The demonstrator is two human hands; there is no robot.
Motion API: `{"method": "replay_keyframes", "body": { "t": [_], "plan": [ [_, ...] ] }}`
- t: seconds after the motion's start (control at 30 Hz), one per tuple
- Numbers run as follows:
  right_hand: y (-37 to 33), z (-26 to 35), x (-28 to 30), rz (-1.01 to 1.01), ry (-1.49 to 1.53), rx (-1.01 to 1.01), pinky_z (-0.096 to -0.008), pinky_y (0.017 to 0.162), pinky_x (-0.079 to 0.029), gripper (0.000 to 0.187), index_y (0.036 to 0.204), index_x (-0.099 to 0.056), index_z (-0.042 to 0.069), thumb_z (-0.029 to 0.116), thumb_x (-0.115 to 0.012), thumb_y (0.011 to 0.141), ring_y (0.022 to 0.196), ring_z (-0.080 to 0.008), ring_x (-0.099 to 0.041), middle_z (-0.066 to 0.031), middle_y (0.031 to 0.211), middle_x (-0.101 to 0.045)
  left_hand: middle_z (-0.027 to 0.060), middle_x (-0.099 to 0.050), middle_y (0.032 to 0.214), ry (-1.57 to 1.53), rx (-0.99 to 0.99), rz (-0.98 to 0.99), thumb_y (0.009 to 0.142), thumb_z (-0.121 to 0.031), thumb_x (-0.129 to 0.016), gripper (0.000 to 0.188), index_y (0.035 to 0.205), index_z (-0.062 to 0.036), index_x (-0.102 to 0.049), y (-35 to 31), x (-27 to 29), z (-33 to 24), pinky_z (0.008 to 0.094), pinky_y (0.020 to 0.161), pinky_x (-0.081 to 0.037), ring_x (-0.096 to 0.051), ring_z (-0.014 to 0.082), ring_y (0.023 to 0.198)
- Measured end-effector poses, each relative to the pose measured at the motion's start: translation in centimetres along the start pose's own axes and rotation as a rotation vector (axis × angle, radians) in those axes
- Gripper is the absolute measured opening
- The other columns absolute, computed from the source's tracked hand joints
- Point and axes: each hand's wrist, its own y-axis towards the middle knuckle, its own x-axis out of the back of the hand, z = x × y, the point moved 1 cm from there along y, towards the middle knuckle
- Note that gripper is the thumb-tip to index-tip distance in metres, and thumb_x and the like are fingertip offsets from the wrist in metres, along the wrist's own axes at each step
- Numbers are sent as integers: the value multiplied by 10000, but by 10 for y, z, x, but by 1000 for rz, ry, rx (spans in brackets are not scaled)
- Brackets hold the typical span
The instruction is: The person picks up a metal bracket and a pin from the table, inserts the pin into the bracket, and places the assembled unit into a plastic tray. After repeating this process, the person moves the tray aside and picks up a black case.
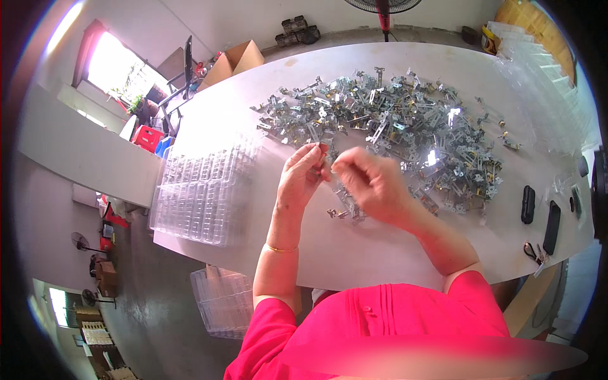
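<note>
Near the table's (354,253) front edge, both hands meet over a few loose metal parts (342,212). Left hand (303,174) pinches a small metal bracket (327,166) at its fingertips; right hand (373,183) fingers curl narrow against the same piece. Looks like a fitting or sorting step. Big pile of brackets (392,126) lies beyond, clear compartment trays (202,190) left. Next move likely needs a steady pinch and alignment.
</note>
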Motion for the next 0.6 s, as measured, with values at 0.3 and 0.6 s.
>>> {"method": "replay_keyframes", "body": {
  "t": [0.3, 0.6],
  "plan": [
    [12, -12, 15, -133, -294, -7, -398, 548, -482, 73, 920, -636, 76, 148, -647, 928, 619, -309, -656, -127, 693, -647, -4, -447, 727, 37, 25, 30, 1055, -185, -510, 237, 1103, 17, -624, -14, -19, 6, 260, 473, -346, -429, 106, 529],
    [9, -15, 12, -78, -352, -43, -430, 548, -480, 73, 926, -622, 90, 162, -634, 928, 621, -318, -656, -118, 689, -646, -31, -459, 718, 51, 35, -6, 1043, -208, -556, 236, 1071, 10, -641, -22, -19, 8, 231, 440, -298, -428, 71, 501]
  ]
}}
